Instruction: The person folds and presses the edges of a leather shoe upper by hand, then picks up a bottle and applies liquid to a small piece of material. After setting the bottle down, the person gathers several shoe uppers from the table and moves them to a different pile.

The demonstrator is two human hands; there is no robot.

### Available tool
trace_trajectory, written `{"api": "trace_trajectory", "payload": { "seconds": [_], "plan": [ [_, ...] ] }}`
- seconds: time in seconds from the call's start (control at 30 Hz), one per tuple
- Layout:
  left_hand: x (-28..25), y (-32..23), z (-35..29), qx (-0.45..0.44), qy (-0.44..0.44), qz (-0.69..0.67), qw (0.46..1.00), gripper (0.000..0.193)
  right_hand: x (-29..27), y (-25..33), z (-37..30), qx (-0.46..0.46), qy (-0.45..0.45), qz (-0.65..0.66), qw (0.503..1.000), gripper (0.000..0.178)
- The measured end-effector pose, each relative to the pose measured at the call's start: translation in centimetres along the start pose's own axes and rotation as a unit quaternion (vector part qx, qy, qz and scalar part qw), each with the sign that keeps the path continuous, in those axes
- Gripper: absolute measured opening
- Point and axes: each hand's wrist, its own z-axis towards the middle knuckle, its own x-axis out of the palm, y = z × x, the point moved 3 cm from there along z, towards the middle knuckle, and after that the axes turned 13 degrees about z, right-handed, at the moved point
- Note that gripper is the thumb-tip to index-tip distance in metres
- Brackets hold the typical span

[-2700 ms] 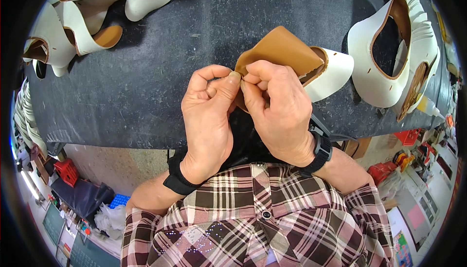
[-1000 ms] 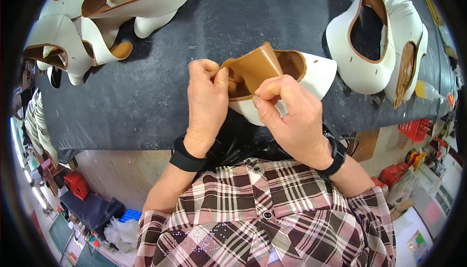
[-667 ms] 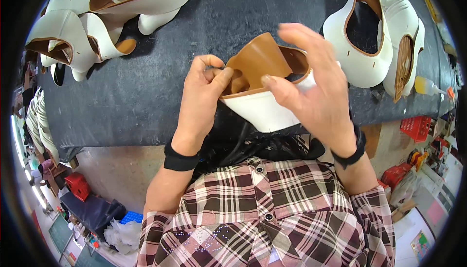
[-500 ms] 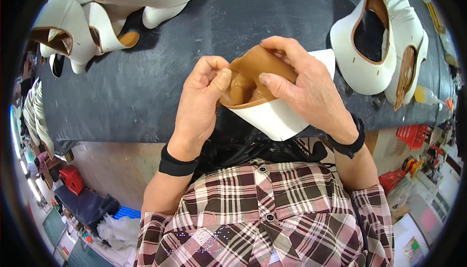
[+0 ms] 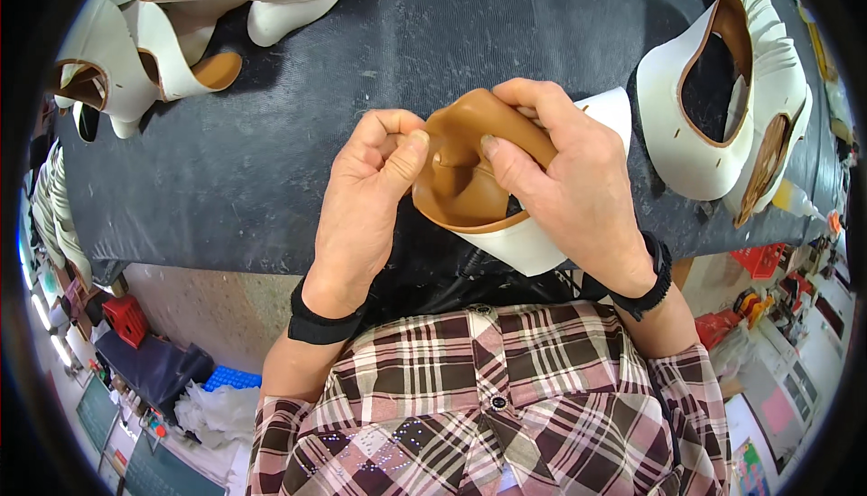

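Observation:
Between my two hands is a shoe upper [image 5: 470, 189], white outside with a tan lining turned toward me. My left hand [image 5: 366, 193] pinches its left edge between thumb and curled fingers. On the other side, my right hand [image 5: 573, 175] grips the upper, thumb pressed on the tan lining and fingers round the far edge. The white outer side shows below and to the right of that hand. Part of the upper is hidden under my right palm. The piece is held over the near part of a dark table [image 5: 298, 162].
White shoe uppers with tan linings [image 5: 181, 53] lie in a heap at the far left. More stand at the right, beside a stacked row of white uppers [image 5: 695, 135]. A bottle with yellowish liquid [image 5: 793, 198] lies by the right edge. Red crates [image 5: 126, 320] stand below the table.
The upper has been tilted so more tan lining shows and less white. Both hands keep their grip, with the right hand slightly lower. The whole view has shifted a little.

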Motion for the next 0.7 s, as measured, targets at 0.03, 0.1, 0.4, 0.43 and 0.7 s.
{"api": "trace_trajectory", "payload": {
  "seconds": [0.03,0.1,0.4,0.43,0.7],
  "plan": [
    [-0.2,0.2,0.1,0.000,0.003,-0.002,1.000,0.011,0.0,0.0,0.1,0.005,-0.001,-0.004,1.000,0.025],
    [-0.1,0.4,0.2,-0.002,0.009,-0.004,1.000,0.011,0.0,-0.1,0.2,0.013,-0.003,-0.010,1.000,0.024],
    [0.4,0.0,-0.5,0.070,-0.057,0.084,0.992,0.025,0.6,0.0,-0.2,0.004,-0.011,-0.027,1.000,0.024],
    [0.5,-0.2,-0.4,0.095,-0.077,0.137,0.983,0.025,0.7,0.3,-0.3,-0.042,-0.021,-0.071,0.996,0.024],
    [-0.4,1.0,0.1,-0.003,-0.036,0.054,0.998,0.018,0.8,0.1,-0.2,0.016,-0.022,-0.038,0.999,0.020]
  ]
}}
